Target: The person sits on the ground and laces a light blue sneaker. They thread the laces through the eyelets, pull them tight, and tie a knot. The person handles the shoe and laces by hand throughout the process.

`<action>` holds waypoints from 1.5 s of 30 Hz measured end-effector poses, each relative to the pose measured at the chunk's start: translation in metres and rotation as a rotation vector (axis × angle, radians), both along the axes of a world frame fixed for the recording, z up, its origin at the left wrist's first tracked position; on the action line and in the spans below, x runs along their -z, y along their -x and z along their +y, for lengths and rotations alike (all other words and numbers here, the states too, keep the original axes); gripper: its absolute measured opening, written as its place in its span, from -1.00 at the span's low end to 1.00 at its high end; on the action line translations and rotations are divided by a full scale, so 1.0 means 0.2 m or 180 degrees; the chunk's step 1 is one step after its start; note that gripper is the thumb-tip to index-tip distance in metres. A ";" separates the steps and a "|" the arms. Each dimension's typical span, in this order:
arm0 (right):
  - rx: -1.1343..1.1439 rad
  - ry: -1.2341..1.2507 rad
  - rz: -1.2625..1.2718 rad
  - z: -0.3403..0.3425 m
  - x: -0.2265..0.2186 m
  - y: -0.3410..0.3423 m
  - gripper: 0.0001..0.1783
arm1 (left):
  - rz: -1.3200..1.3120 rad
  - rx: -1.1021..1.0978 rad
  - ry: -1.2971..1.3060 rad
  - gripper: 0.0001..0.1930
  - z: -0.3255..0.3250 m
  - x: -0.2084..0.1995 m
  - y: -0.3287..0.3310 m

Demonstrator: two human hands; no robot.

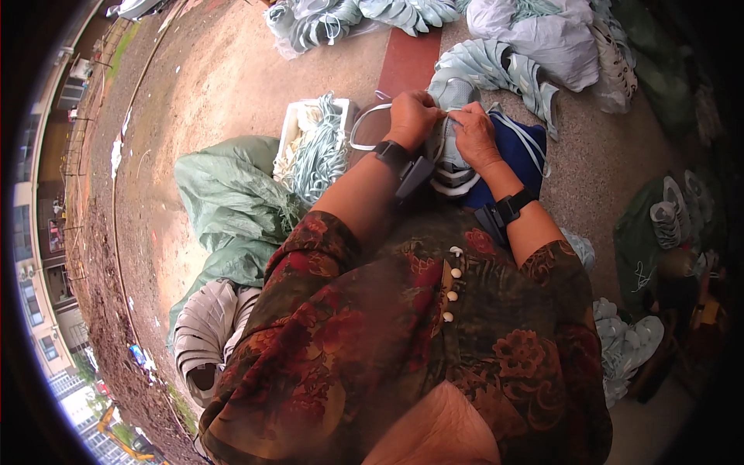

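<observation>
In front of my chest is a light grey-blue shoe upper [453,91], lying over a dark blue cloth [523,151]. My left hand [413,118] pinches a white shoelace [361,133] at the upper's left side, and the lace loops out to the left. Opposite it, my right hand [475,133] has its fingers closed at the upper's lacing edge, almost touching the left fingertips. What exactly sits between the right fingertips is too small to make out. Both wrists wear black straps with dark boxes.
Left of my hands stands a white box [284,133] heaped with pale laces [319,159]. Beside it slumps a green woven sack [229,186], with stacked beige uppers [205,325] nearer. Ahead lie rows of pale blue uppers [496,66] and white plastic bags [535,39]. More shoes [628,341] lie at the right.
</observation>
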State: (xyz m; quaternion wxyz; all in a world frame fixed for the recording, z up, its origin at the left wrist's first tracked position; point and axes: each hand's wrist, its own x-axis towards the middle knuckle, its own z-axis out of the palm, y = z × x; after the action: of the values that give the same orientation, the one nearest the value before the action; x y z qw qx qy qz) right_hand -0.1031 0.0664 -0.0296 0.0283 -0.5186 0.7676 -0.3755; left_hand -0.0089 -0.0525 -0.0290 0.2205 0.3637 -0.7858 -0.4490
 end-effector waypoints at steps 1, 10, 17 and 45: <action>-0.0009 0.0025 0.0010 0.00 0.01 0.00 -0.86 | 0.0014 0.0000 0.0069 -0.88 0.01 0.00 0.00; 0.0172 -0.0302 0.0429 -0.03 0.02 -0.02 -0.90 | -0.0544 0.0537 0.1394 -0.82 0.14 -0.04 -0.05; 0.0079 -0.0433 0.1033 -0.04 -0.02 -0.06 -0.93 | -0.0031 0.0489 -0.0048 -0.81 0.04 0.00 -0.07; -0.0253 0.0484 0.0654 0.39 -0.07 0.13 -0.84 | -0.0583 0.1085 0.2681 -0.87 0.22 -0.05 0.21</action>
State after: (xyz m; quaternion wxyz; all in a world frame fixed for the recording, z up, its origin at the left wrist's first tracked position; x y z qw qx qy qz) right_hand -0.1282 0.1452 -0.0156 -0.0749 -0.5850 0.7146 -0.3761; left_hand -0.0504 -0.0080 -0.0189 0.2017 0.1462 -0.9646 -0.0865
